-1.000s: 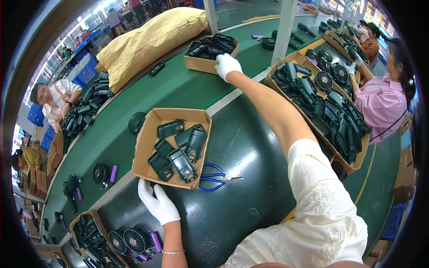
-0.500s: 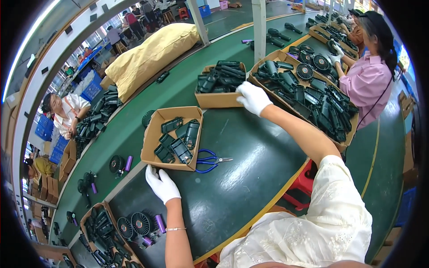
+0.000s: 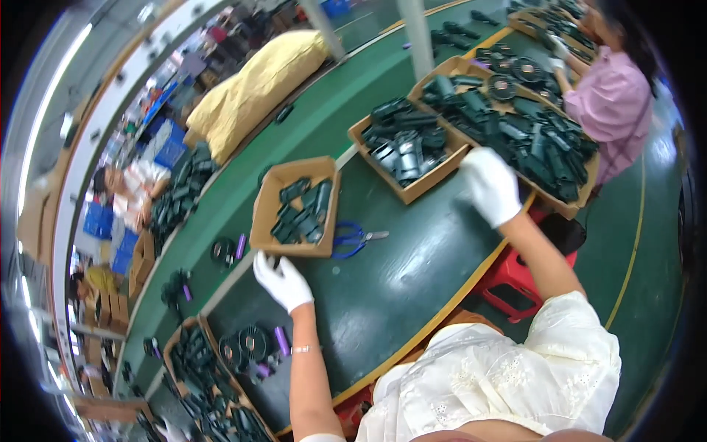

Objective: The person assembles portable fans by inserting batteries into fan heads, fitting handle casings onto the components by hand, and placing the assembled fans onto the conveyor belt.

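My left hand [image 3: 283, 283], in a white glove, is open with its fingers apart, at the near left corner of a small cardboard box [image 3: 294, 249]. Several dark green plastic housings [image 3: 313, 221] lie in that box. Blue-handled cutters [image 3: 350, 239] lie just right of it. My right hand [image 3: 492, 188], also gloved, is at the right corner of a second cardboard box [image 3: 412, 193]. Dark green housings [image 3: 405, 140] fill this one, which stands askew on the table. Motion blurs the right fingers, so their grip on the box does not show.
A large carton of housings [image 3: 574, 206] stands at right, beside a person in pink [image 3: 611, 110]. Another full box [image 3: 210, 350], fan heads [image 3: 254, 341] and purple cylinders [image 3: 282, 340] are at lower left. A white post [image 3: 416, 37] rises beyond. A red stool [image 3: 508, 291] is below the edge.
The second box has turned and come nearer and to the right. My right hand has moved right and nearer. My left hand stays by the first box's corner; the whole view has shifted.
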`<act>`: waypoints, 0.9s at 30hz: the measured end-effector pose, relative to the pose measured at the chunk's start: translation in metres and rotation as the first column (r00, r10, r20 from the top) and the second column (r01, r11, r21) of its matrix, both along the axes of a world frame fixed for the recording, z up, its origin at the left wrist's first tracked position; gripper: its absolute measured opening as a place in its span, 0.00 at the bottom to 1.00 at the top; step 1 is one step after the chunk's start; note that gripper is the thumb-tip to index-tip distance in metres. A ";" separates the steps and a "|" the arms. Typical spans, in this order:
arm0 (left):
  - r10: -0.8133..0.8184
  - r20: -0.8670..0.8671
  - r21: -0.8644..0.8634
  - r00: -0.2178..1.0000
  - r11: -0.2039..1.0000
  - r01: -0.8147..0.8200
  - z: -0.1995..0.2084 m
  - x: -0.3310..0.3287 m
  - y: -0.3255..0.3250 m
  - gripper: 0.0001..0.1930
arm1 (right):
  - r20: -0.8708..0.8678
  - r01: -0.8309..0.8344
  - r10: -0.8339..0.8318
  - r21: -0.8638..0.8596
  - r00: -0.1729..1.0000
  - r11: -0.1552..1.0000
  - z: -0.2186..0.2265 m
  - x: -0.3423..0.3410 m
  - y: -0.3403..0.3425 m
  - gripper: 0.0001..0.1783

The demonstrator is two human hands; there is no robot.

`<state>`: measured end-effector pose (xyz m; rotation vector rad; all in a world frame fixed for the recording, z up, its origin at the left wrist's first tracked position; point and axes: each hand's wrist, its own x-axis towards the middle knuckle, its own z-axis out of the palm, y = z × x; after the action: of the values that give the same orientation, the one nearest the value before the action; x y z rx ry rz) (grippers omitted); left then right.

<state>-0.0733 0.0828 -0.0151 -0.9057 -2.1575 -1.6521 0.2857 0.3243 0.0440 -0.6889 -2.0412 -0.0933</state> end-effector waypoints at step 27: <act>-0.435 -0.225 -0.247 0.872 0.891 0.381 0.158 0.156 0.035 0.09 | -0.156 -0.259 0.207 -0.622 0.966 0.739 -0.062 0.009 -0.051 0.09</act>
<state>0.0827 0.1183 0.1433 -1.6464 -2.0534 -1.3808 0.2943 0.2737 -0.0175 -0.8163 -2.0585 0.8094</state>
